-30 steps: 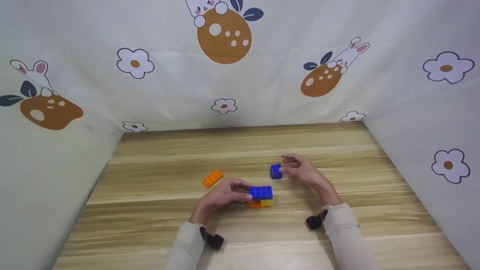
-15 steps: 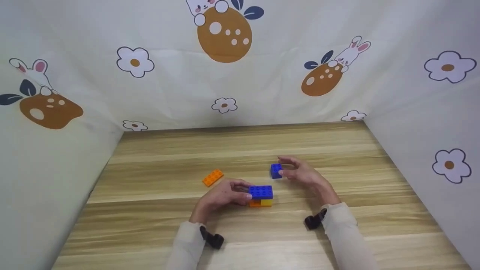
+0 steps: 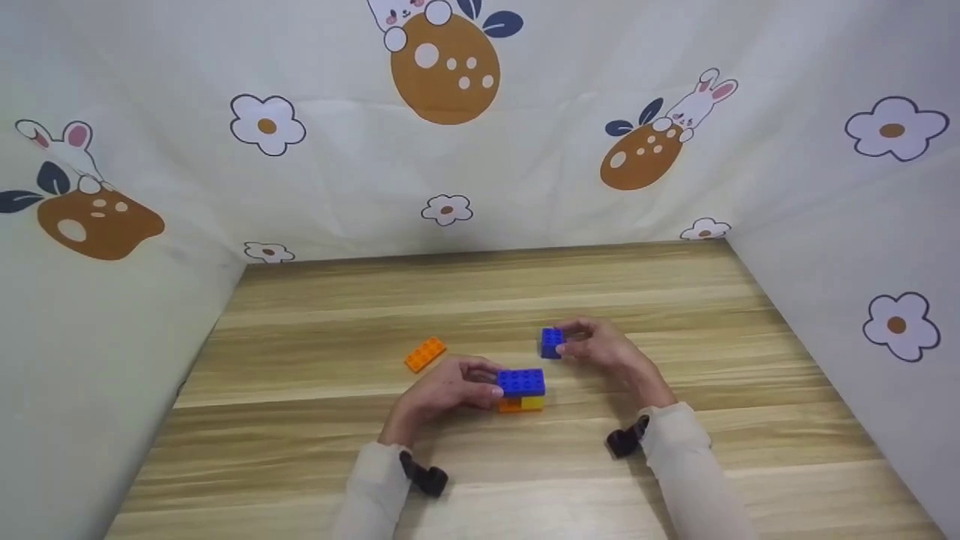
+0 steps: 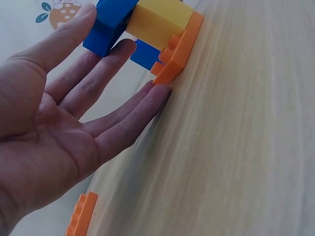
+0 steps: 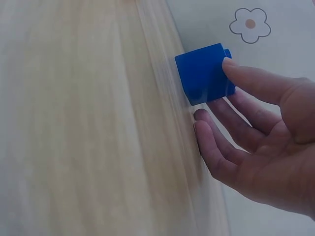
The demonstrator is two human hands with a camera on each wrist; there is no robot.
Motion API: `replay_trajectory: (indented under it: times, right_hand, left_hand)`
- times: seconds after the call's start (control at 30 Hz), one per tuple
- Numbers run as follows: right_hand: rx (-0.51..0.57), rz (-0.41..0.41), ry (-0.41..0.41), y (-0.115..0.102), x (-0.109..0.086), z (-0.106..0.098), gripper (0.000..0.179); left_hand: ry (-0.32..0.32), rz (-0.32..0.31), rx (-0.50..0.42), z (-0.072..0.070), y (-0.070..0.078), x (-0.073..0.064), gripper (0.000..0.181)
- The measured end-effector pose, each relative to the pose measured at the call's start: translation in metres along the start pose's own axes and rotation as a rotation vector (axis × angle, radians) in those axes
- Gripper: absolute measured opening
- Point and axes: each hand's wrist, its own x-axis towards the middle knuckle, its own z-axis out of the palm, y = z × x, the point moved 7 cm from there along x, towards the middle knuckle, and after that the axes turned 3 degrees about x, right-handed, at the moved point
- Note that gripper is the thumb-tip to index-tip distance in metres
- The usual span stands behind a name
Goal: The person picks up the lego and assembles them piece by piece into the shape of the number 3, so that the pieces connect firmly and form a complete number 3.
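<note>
My left hand [image 3: 450, 391] pinches the left end of a long blue building brick [image 3: 520, 382] between thumb and fingers. That brick tops a small stack, over a yellow brick [image 4: 160, 22] and a flat orange brick [image 4: 181, 51] on the table; the other fingertips reach the orange brick's end. Farther back and to the right, a small blue brick [image 5: 204, 76] stands upright, its studs facing up in the head view. Thumb and fingers of my right hand [image 3: 606, 349] grip it from its right side; the fingertips behind it are partly hidden.
Another flat orange brick [image 3: 425, 355] lies on the wooden table [image 3: 337, 300], behind and left of my left hand. Pale printed cloth [image 3: 525, 165] walls in the table at the back and both sides. A black wrist camera [image 3: 427, 476] sits below the left hand.
My right hand has come slightly left and its fingers have closed in on the small blue brick. The left hand and the stack stay in place.
</note>
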Motion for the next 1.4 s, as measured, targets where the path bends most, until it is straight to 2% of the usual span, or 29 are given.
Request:
replay_trajectory:
  times: [0.3,0.57,0.93,1.17,1.4]
  right_hand:
    - [0.059,-0.081,-0.038,-0.020,-0.011,-0.007,0.048]
    - [-0.026,-0.132,-0.016,-0.037,-0.021,-0.010,0.045]
    - [-0.047,-0.265,-0.125,-0.057,-0.034,0.008,0.046]
    - [-0.060,-0.301,-0.176,-0.061,-0.036,0.013,0.045]
    - [-0.098,-0.318,-0.234,-0.057,-0.037,0.018,0.043]
  left_hand:
    - [0.016,0.022,0.002,0.000,0.001,0.002,0.046]
    - [0.025,0.016,0.014,-0.002,0.001,0.001,0.046]
    - [0.045,-0.014,0.056,-0.002,-0.001,0.000,0.044]
    - [0.071,-0.033,0.057,-0.004,0.002,-0.002,0.043]
    - [0.076,-0.011,0.087,-0.004,0.002,-0.002,0.042]
